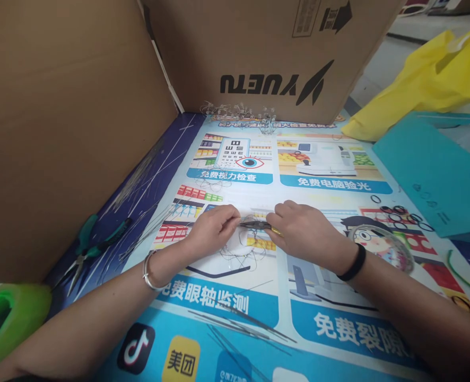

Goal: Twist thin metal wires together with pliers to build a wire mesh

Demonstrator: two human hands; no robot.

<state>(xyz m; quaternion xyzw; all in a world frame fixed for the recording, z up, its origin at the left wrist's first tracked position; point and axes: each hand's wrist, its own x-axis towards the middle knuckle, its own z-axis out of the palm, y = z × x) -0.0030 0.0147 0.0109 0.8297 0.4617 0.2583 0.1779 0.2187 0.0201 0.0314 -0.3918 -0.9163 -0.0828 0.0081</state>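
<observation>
In the middle of the printed sheet my right hand [298,228] is closed round a pair of pliers [254,225], whose dark jaws point left and whose yellow handle shows a little. My left hand [215,227] pinches at the jaws' tip, apparently on thin wire; the fingertips hide the exact grip. Below the jaws hangs a tangle of fine looped wire [243,260] with small beads or bits on it. Loose straight wires [243,318] lie on the sheet nearer me.
Green-handled pliers [84,249] and a roll of green tape [16,318] lie left. Cardboard panels [267,53] stand behind and left. Finished-looking wire pieces [267,121] sit at the back. Black rings [398,215], a clear round container [406,254] and a teal packet [429,170] are right.
</observation>
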